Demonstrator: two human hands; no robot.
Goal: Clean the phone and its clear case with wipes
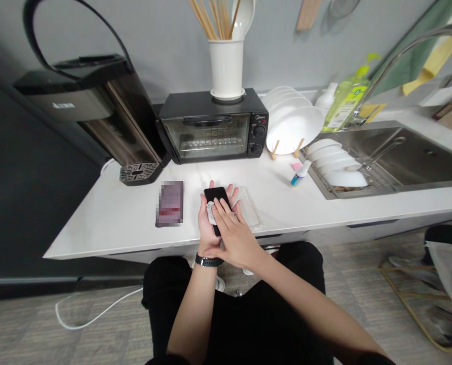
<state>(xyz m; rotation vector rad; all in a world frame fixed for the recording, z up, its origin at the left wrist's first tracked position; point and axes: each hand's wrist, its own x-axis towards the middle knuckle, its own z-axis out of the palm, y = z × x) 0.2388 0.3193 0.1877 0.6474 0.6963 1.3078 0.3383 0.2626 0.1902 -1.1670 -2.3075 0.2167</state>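
My left hand [205, 230] lies palm up at the counter's front edge and cradles a smartphone [219, 193] with a black screen. Over it, my right hand [229, 228] presses its fingers flat on a small crumpled white wipe [211, 213] against the screen. Part of the wipe is hidden under the fingers. Just right of the hands lies a clear, thin, rectangular plastic piece [253, 205]. To the left rests a flat purplish item [170, 203], blurred by pixelation. A small spray bottle [300, 174] with a white top stands farther right, beside a pink piece [296, 166].
A black toaster oven [214, 137] stands behind the hands, topped by a white utensil holder [226, 68]. At left is a tall drink dispenser [115, 116]. White plates [294, 126] stand in a rack near the steel sink [419, 162]. A white cable [97, 319] trails on the floor.
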